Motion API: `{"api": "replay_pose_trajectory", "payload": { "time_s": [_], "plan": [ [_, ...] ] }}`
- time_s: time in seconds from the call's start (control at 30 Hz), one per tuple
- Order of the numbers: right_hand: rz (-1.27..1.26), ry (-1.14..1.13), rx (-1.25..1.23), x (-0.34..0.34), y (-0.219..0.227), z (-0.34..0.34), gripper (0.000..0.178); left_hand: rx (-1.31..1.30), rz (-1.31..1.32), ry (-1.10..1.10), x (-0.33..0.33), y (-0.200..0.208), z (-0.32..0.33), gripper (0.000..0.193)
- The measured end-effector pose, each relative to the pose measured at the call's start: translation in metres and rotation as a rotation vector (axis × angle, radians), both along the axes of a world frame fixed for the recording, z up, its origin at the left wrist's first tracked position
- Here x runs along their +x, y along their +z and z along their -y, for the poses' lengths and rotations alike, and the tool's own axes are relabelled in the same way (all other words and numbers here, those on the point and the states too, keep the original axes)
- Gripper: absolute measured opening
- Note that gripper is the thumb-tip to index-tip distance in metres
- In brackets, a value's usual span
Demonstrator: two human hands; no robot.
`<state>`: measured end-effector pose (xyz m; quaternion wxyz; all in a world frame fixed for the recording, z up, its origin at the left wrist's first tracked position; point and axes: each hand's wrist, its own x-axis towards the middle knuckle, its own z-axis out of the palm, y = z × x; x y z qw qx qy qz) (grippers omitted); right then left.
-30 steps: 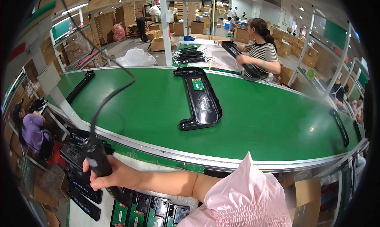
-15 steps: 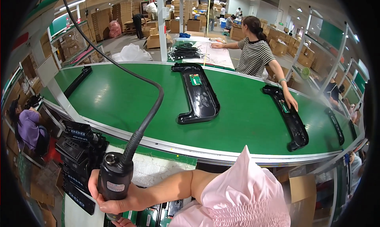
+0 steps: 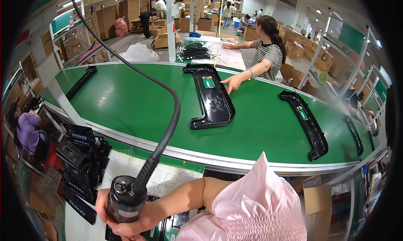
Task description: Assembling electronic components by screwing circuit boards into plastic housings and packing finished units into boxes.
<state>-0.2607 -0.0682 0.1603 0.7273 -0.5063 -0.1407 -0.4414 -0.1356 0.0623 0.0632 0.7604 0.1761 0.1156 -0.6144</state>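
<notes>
My right hand [image 3: 128,224] is wrapped around a black electric screwdriver [image 3: 126,201], held upright over the white work surface near the lower left. A thick black cable [image 3: 166,132] rises from its top end. Just below, at the bottom edge, a bit of skin shows that looks like my left hand [image 3: 135,237]; its fingers are mostly hidden. Partly behind my forearm lie green circuit boards [image 3: 170,233] and dark parts. The tip of the screwdriver is out of sight.
A green conveyor belt [image 3: 138,98] carries curved black housings, including one [image 3: 216,102] with a green board. Across it, a co-worker's hand [image 3: 237,80] reaches to that housing. Black modules [image 3: 77,157] are stacked at left. Black cables [image 3: 195,52] lie on the far table.
The co-worker's hand has moved left from the right-hand housing to the middle one. My right hand and the screwdriver have shifted slightly down and right, and the cable swings right.
</notes>
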Motion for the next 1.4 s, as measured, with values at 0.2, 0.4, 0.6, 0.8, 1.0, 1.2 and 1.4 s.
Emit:
{"api": "replay_pose_trajectory", "payload": {
  "time_s": [0.2,0.4,0.6,0.8,1.0,1.2,1.4],
  "plan": [
    [-0.039,-0.004,0.026,-0.004,-0.013,-0.009,0.023,0.134,0.431,0.033,-0.014,-0.007,0.005,0.02],
    [-0.086,-0.03,0.02,0.021,-0.032,0.009,0.022,0.243,0.282,-0.032,-0.033,0.027,0.015,0.023],
    [-0.075,-0.251,0.107,0.021,-0.037,0.052,0.021,0.053,0.414,0.003,0.016,-0.029,-0.021,0.029],
    [-0.197,-0.051,0.168,0.044,-0.048,0.046,0.021,0.033,0.424,0.159,0.034,-0.044,-0.035,0.017],
    [-0.209,0.026,0.018,0.056,-0.063,0.029,0.028,-0.049,0.303,0.196,0.039,-0.061,-0.044,0.018],
    [-0.384,-0.09,-0.167,0.078,-0.071,0.012,0.027,0.05,0.299,0.213,0.037,-0.049,-0.048,0.019],
    [-0.47,-0.099,-0.151,0.084,-0.076,0.019,0.027,0.007,0.294,0.203,0.035,-0.051,-0.05,0.019]
  ]
}}
